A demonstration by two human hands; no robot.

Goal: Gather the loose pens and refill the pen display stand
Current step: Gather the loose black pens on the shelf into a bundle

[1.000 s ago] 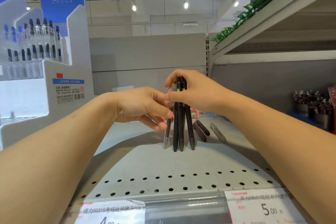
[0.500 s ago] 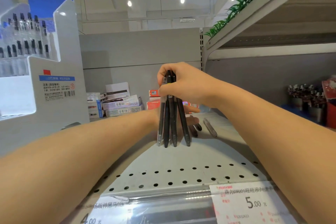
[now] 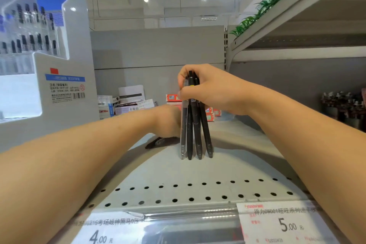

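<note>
My right hand [image 3: 213, 91] grips the tops of a bundle of pens [image 3: 195, 134], one clear and three black. The bundle stands upright with its tips on the grey perforated shelf [image 3: 198, 176]. My left hand [image 3: 166, 121] reaches low behind the bundle, its fingers hidden by the pens. A dark loose pen [image 3: 158, 142] sticks out from under that hand, just above the shelf. The white and blue pen display stand [image 3: 59, 85] rises at the left, with rows of pens in its upper tiers.
Small stationery boxes [image 3: 126, 103] are stacked at the back of the shelf, with red packs [image 3: 172, 98] behind my hands. Pots of dark items [image 3: 344, 109] stand at the far right. Price labels [image 3: 281, 224] line the shelf's front rail. A higher shelf [image 3: 297, 2] overhangs on the right.
My left hand left the bundle, went behind it to the loose pens lying to its right, and drew back left; those pens are gone from there. The bundle stays upright.
</note>
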